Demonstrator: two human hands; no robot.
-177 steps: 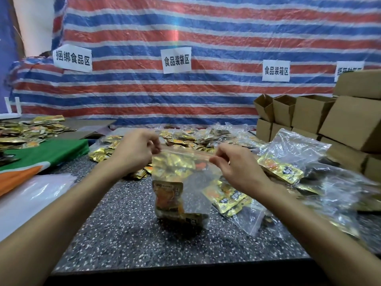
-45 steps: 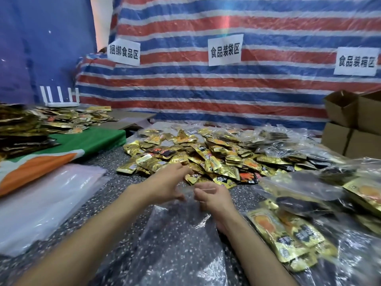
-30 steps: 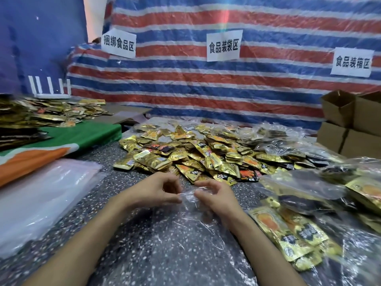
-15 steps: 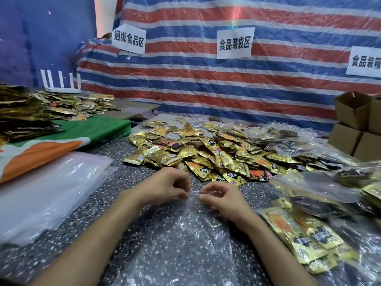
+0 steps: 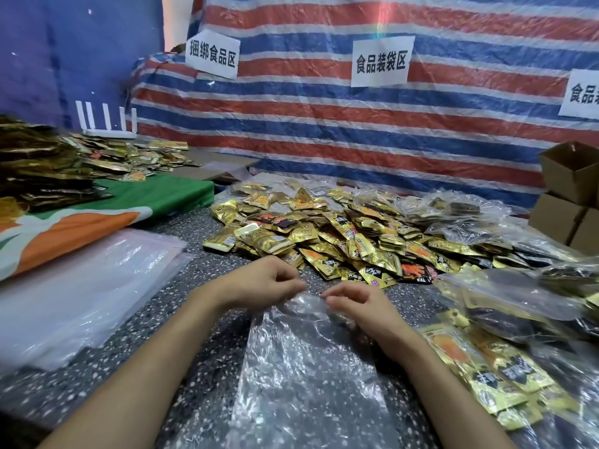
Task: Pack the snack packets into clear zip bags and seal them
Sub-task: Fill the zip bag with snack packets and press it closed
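Note:
An empty clear zip bag (image 5: 301,367) lies flat on the speckled table (image 5: 201,241) in front of me, its mouth pointing away. My left hand (image 5: 262,283) pinches the left part of the bag's mouth. My right hand (image 5: 353,303) pinches the right part of it, fingers curled. Just beyond my hands spreads a big heap of gold snack packets (image 5: 330,234). Filled clear bags of packets (image 5: 505,335) lie to the right of my right arm.
A stack of flat clear bags (image 5: 77,286) lies at the left beside a green and orange cloth (image 5: 107,215). More packets (image 5: 48,163) are piled on the far left. Open cardboard boxes (image 5: 570,189) stand at the right. A striped tarp (image 5: 356,131) hangs behind.
About six seconds ago I held a filled bag upright by its top; now an empty bag lies flat. In the last second my fingers shifted slightly at its mouth, which looks more crumpled.

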